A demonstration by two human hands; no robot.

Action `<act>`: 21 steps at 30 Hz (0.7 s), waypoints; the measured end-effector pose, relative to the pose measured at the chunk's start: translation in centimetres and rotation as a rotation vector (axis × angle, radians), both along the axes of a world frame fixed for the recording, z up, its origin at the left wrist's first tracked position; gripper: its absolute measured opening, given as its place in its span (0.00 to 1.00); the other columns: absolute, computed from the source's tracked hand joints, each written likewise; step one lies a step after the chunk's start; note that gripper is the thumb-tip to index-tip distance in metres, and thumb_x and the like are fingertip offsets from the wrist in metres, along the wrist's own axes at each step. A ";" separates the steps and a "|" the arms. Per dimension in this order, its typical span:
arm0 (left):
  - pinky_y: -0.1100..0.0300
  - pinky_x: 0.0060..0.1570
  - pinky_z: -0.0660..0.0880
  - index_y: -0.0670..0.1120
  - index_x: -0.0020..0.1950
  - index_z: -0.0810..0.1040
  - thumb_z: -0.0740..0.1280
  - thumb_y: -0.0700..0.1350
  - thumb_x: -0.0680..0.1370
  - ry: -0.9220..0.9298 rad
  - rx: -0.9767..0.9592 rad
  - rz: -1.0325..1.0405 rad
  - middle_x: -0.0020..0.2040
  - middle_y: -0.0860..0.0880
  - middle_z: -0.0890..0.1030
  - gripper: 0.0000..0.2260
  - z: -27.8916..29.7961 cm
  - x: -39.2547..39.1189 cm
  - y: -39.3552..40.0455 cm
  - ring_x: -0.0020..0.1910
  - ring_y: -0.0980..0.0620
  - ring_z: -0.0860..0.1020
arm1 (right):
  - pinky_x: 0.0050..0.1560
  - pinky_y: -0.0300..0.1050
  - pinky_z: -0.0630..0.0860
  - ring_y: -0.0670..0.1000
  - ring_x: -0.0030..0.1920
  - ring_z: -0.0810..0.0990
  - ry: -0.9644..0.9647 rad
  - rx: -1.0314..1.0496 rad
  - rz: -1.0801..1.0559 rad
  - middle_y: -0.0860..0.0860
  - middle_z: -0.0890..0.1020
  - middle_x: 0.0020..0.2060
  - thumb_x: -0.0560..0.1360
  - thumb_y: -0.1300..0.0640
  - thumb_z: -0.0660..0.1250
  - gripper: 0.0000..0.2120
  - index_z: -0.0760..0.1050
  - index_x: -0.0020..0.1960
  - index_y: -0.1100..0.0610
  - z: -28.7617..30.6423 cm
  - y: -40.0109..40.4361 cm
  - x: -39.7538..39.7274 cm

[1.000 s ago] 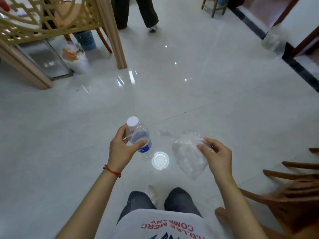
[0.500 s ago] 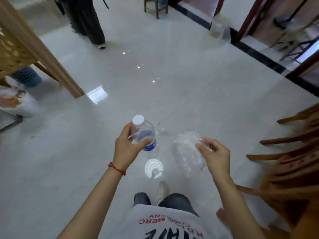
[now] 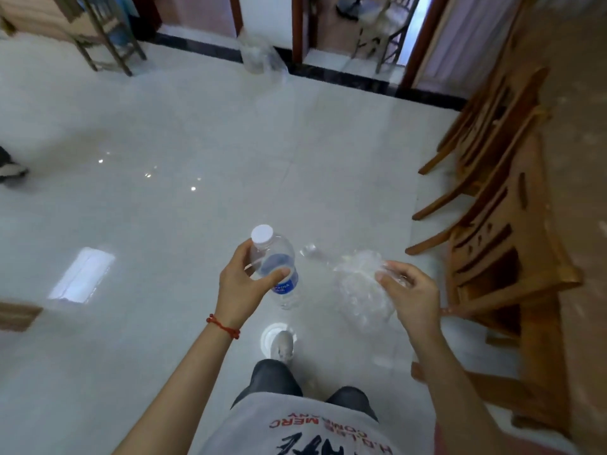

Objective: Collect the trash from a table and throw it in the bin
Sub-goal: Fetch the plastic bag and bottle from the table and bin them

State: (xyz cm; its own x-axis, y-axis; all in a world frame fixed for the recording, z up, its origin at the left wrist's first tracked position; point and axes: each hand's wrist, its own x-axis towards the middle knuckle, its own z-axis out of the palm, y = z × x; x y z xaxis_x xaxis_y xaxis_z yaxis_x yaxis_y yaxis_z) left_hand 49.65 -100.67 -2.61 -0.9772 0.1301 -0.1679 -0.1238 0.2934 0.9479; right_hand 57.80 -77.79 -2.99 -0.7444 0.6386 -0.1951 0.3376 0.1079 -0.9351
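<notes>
My left hand [image 3: 244, 285] grips a small clear plastic water bottle [image 3: 276, 262] with a white cap and a blue label, held upright over the floor. To its right, my right hand [image 3: 409, 292] pinches a crumpled clear plastic bag [image 3: 359, 290] that hangs down from the fingers. A clear plastic-lined bin [image 3: 258, 54] stands far ahead against the black floor border between two doorways, well apart from both hands.
Glossy white tile floor [image 3: 197, 142] stretches ahead. Wooden chairs [image 3: 499, 205] line the right side, close to my right arm. A wooden stool [image 3: 108, 37] stands at the far left. Another person's shoe [image 3: 11, 169] shows at the left edge.
The view has swung to the right: the wooden partition and the other person slid out to the left, and the bin and doorways came to the top centre. Both hands keep their hold.
</notes>
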 end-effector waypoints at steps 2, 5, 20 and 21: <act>0.70 0.46 0.72 0.51 0.60 0.70 0.74 0.42 0.67 0.008 -0.001 -0.058 0.54 0.55 0.76 0.24 0.1 -3.0 0.7 0.54 0.52 0.76 | 0.38 0.22 0.71 0.33 0.39 0.78 0.011 0.014 -0.056 0.41 0.80 0.40 0.69 0.64 0.72 0.08 0.78 0.45 0.55 0.2 0.4 -1.4; 0.70 0.46 0.71 0.51 0.60 0.69 0.74 0.42 0.68 0.025 -0.010 -0.133 0.55 0.54 0.76 0.24 0.3 -7.2 1.6 0.53 0.52 0.76 | 0.39 0.23 0.71 0.36 0.40 0.78 0.000 0.035 -0.136 0.41 0.80 0.39 0.69 0.62 0.72 0.08 0.78 0.45 0.54 0.4 0.7 -4.0; 0.72 0.44 0.74 0.50 0.59 0.71 0.75 0.42 0.67 0.040 -0.008 -0.194 0.54 0.52 0.77 0.23 -1.0 -25.0 10.3 0.53 0.51 0.77 | 0.44 0.33 0.76 0.44 0.45 0.79 -0.037 0.004 -0.240 0.47 0.82 0.44 0.70 0.59 0.72 0.09 0.79 0.50 0.54 1.0 8.6 -19.6; 0.71 0.45 0.73 0.50 0.59 0.71 0.75 0.42 0.67 0.041 -0.009 -0.191 0.54 0.52 0.77 0.23 -1.1 -26.5 11.5 0.53 0.51 0.77 | 0.45 0.34 0.76 0.45 0.46 0.79 -0.033 0.000 -0.239 0.48 0.82 0.44 0.70 0.59 0.72 0.09 0.80 0.50 0.54 0.9 9.8 -21.1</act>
